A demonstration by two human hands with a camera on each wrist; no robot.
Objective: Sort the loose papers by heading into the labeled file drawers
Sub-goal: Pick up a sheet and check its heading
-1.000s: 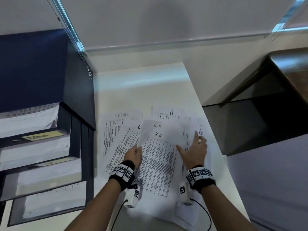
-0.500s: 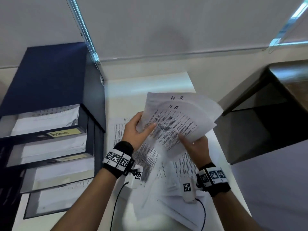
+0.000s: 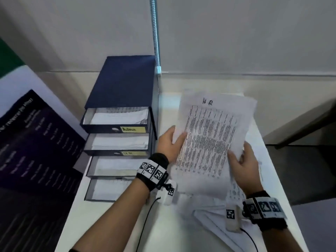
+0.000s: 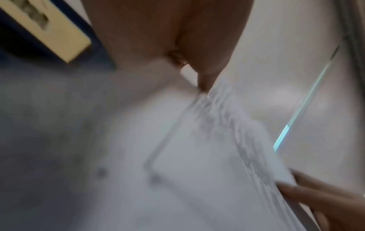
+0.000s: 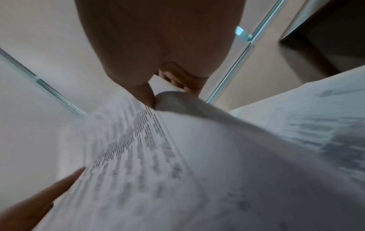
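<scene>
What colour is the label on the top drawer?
Pale yellow, on the top drawer's label, handwritten "Admin"; the head view shows it best.

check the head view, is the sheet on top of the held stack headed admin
No, the top sheet of the held stack is handwritten "H R", gripped by the left hand and right hand.

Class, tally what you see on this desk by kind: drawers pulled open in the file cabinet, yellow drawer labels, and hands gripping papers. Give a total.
Open drawers: 4
Yellow drawer labels: 2
Hands gripping the HR papers: 2, the left hand and the right hand
Total: 8
</scene>
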